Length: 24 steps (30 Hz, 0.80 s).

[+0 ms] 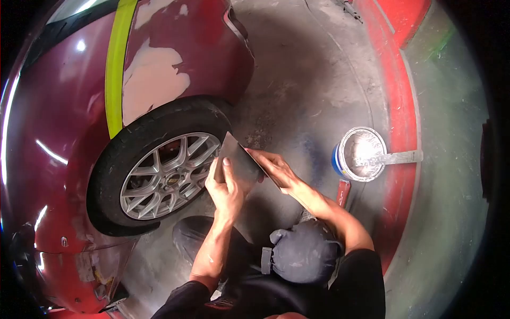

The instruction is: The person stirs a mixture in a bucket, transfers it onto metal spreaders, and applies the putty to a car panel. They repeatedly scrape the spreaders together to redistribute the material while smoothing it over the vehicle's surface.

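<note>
My left hand (227,186) grips a flat grey metal filler spreader (232,151), its thumb laid along the face. Close on the right, my right hand (276,170) is closed around a second thin, dark-edged filler spreader (264,167), seen almost edge-on. The two blades meet or overlap in this view, in front of the car wheel (172,178). Beyond the wheel, the maroon car's panel (212,58) carries a pale pink patch of filler (154,77).
A blue-and-white can (340,165) of pale paste stands at right with a coated flat stick (401,158) across it. A red tool (343,194) lies below the can. Yellow-green tape (118,69) runs down the car. A red stripe (401,106) borders the grey floor.
</note>
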### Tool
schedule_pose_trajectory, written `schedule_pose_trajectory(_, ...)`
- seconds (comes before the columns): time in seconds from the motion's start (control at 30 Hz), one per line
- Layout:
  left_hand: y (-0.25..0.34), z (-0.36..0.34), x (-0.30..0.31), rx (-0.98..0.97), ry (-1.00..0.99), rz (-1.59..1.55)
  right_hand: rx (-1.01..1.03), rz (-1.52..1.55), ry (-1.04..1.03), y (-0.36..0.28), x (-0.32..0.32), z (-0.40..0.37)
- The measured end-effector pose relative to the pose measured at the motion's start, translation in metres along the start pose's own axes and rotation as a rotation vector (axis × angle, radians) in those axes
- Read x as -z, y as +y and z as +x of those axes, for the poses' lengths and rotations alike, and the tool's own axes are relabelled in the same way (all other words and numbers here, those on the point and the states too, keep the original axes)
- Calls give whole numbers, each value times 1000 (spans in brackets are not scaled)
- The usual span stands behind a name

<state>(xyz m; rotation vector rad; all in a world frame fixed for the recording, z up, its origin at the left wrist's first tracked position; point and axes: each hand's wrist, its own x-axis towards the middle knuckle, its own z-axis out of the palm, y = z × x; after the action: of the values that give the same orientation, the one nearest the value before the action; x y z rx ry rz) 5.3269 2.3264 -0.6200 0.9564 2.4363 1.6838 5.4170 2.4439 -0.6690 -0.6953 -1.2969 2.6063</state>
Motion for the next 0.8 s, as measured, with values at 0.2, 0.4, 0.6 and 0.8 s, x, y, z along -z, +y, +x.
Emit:
schedule_pose_trajectory(0.2,-19,42,40,-4,138,143,193,-386,51,54,25,-10)
schedule_pose_trajectory(0.4,29,-19,9,-562,-453,311,196,-112,599,39,43,10)
schedule_pose_trajectory(0.6,-29,39,0,-193,-373,380,123,-197,278,34,36,-15)
schedule_pose_trajectory(0.8,-22,45,15,62,-529,46,205,-262,156,19,49,-18)
